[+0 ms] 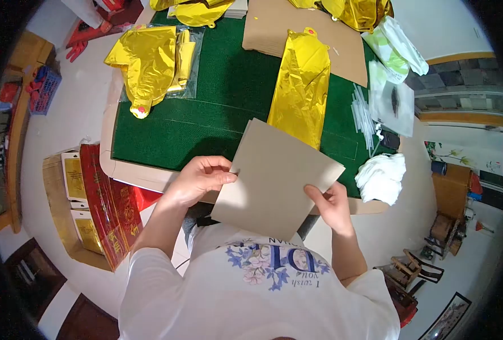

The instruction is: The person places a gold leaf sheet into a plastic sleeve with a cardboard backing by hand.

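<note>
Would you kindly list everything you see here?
Card: at least two sheets, beige, centre
Table: one, green-topped, ahead
Foil: several pieces, gold, on the table
Cardboard: stack, brown, table's far side
Bag: one, white-green, table's right edge
Sticks: several, whitish, table's right side
Cloth: one, white, table's near right
Box: one, brown-red, left floor
Packets: several, yellow, inside the box
Basket: one, blue, far left
Chair: at least one, brown, far right
Person: one, pale clothing, upper left
Shirt: one, white, bottom centre
Left hand: one, bare, card's left edge
Right hand: one, bare, card's right edge
</note>
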{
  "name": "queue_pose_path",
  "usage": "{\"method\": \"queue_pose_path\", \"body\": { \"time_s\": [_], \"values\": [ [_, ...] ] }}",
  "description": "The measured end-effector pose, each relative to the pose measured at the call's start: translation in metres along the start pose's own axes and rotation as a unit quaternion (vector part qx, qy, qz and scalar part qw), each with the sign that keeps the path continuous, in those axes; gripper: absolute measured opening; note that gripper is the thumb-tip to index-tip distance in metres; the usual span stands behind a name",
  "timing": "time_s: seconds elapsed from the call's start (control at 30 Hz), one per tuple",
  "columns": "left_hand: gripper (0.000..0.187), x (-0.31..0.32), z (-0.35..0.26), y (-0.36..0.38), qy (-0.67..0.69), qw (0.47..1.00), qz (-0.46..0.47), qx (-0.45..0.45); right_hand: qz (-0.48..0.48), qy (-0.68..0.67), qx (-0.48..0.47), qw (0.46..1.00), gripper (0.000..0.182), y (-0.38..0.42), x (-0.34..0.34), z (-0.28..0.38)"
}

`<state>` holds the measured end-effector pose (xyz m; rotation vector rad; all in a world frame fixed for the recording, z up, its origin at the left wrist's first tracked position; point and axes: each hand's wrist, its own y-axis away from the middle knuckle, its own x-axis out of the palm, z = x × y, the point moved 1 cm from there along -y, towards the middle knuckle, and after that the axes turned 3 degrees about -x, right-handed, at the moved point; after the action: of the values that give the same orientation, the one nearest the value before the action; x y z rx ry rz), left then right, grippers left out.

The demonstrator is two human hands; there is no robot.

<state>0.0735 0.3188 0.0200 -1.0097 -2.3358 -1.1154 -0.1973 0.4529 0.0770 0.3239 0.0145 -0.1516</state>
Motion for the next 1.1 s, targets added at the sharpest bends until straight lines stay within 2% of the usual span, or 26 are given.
{"method": "queue_pose_path", "body": {
  "time_s": [0.03,0.1,0.13,0.2,0.33,0.4,0.47,0.53,0.67,0.8,0.87,0.9,0.97,1.0,1.07,1.1],
  "values": [
    [0.014,-0.001,-0.001,0.000,0.000,1.000,0.000,0.001,0.001,0.001,-0.001,1.000,0.022,0.000,-0.001,0.000],
    [0.020,0.002,-0.004,0.002,0.150,0.986,0.073,-0.024,-0.015,0.000,-0.002,1.000,0.021,-0.001,-0.003,-0.002],
    [0.020,0.004,-0.006,0.003,0.150,0.986,0.073,-0.024,-0.015,0.000,-0.002,1.000,0.021,0.000,-0.004,-0.002],
    [0.022,0.010,-0.009,0.004,0.131,0.991,0.030,-0.028,-0.030,-0.007,0.001,1.000,0.022,-0.001,-0.006,-0.002],
    [0.026,0.010,-0.002,0.000,0.059,0.995,0.063,0.046,-0.028,-0.009,-0.011,0.999,0.024,0.000,-0.010,-0.005],
    [0.027,0.018,-0.004,0.000,-0.031,0.999,0.026,0.022,-0.038,-0.019,0.009,0.999,0.025,0.001,-0.008,-0.008],
    [0.022,0.021,-0.004,0.001,-0.034,0.998,0.044,0.038,-0.050,-0.033,0.008,0.998,0.026,0.002,-0.005,-0.008],
    [0.018,0.020,-0.004,0.001,-0.103,0.991,0.032,0.082,-0.053,-0.035,0.007,0.998,0.026,0.002,-0.006,-0.010],
    [0.013,0.029,-0.012,0.008,-0.102,0.992,-0.017,0.067,-0.036,-0.032,0.004,0.999,0.025,0.004,-0.011,-0.017],
    [0.012,0.025,-0.001,0.002,-0.091,0.989,-0.022,0.111,-0.029,-0.044,-0.008,0.999,0.025,0.004,-0.010,-0.017],
    [0.010,0.028,0.003,0.001,-0.147,0.967,-0.107,0.177,0.000,-0.026,-0.008,1.000,0.024,0.005,-0.013,-0.017],
    [0.010,0.031,0.002,0.003,-0.146,0.968,-0.106,0.172,-0.002,-0.028,-0.004,1.000,0.024,0.006,-0.013,-0.017],
    [0.011,0.039,-0.008,0.007,-0.295,0.903,-0.186,0.252,0.001,-0.034,-0.009,0.999,0.024,0.006,-0.013,-0.013],
    [0.011,0.039,-0.008,0.005,-0.294,0.905,-0.186,0.246,0.001,-0.036,-0.003,0.999,0.024,0.006,-0.013,-0.009],
    [0.011,0.040,-0.009,0.005,-0.412,0.816,-0.217,0.343,-0.017,-0.036,0.021,0.999,0.022,0.005,-0.011,-0.004],
    [0.013,0.039,-0.008,0.006,-0.390,0.840,-0.200,0.320,-0.012,-0.036,0.025,0.999,0.024,0.004,-0.014,-0.006]
  ]
}}
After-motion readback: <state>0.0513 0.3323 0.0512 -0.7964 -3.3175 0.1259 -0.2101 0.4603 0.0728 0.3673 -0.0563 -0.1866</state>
